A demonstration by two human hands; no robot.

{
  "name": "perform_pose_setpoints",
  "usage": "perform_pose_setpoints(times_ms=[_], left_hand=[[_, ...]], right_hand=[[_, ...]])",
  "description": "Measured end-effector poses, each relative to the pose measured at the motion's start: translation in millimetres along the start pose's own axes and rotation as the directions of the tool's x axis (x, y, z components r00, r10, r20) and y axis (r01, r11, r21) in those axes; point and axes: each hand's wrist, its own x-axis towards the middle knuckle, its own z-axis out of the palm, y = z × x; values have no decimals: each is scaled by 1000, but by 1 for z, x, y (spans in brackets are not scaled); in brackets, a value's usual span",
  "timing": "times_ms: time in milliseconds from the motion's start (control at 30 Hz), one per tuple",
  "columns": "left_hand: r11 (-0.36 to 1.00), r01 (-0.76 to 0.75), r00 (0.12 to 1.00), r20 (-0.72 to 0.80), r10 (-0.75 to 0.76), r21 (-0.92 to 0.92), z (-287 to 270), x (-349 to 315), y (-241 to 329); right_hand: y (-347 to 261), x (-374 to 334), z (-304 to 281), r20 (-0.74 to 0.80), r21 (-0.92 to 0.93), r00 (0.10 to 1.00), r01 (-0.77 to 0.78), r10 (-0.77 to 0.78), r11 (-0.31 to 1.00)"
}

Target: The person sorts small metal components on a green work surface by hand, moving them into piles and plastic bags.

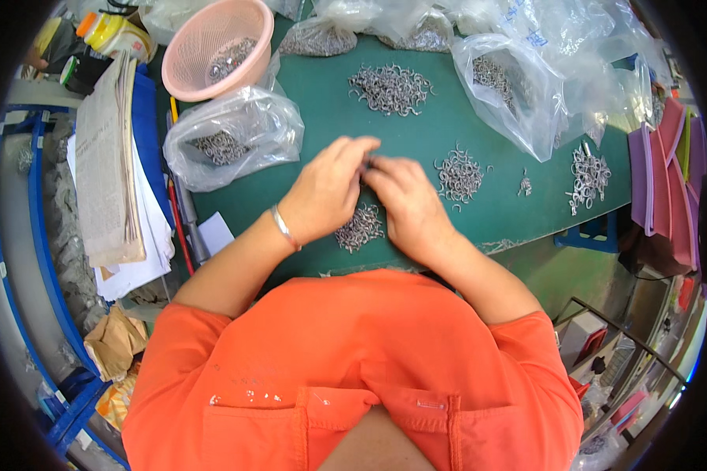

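Note:
My left hand point(327, 188) and my right hand point(407, 200) meet over the green tabletop, fingertips closed together on something small and dark that I cannot make out. Just below them, close to the table's near edge, lies a pile of small curved grey metal pieces point(359, 228). A second pile of curved metal pieces point(459, 176) lies right of my right hand. Beyond both hands is a larger heap of metal pieces point(391, 89). Left of my left hand, an open clear plastic bag point(271, 129) holds more of them.
A pink plastic basket point(182, 59) stands far left, beside stacked newspapers point(106, 157). Clear bags of metal parts line the back, one open bag point(534, 102) at the right. A tiny pile point(525, 186) and a pile of shiny pieces point(589, 177) lie right, near purple and pink bins point(672, 188).

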Motion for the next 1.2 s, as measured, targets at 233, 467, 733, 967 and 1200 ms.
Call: perform_pose_setpoints(times_ms=[233, 467, 733, 967, 1200], left_hand=[[972, 156, 988, 32, -153, -178, -12, -30, 12], [986, 8, 958, -284, 40, 167, 15, 43, 3], [991, 103, 968, -221, -120, -88, 20, 36, 0], [987, -102, 936, -348, 53, -125, -21, -3, 52], [911, 300, 801, -593, -79, 284, -120, -137, 93]], right_hand=[[1, -6, -12, 42, 256, 989, 127, -142, 958], [45, 53, -15, -94, 8, 995, -15, 16, 1000], [39, 34, -23, -44, 90, 995, -80, 85, 993], [34, 37, -26, 96, 71, 995, -10, 4, 997], [36, 41, -30, 207, 97, 971, 99, -117, 990]])
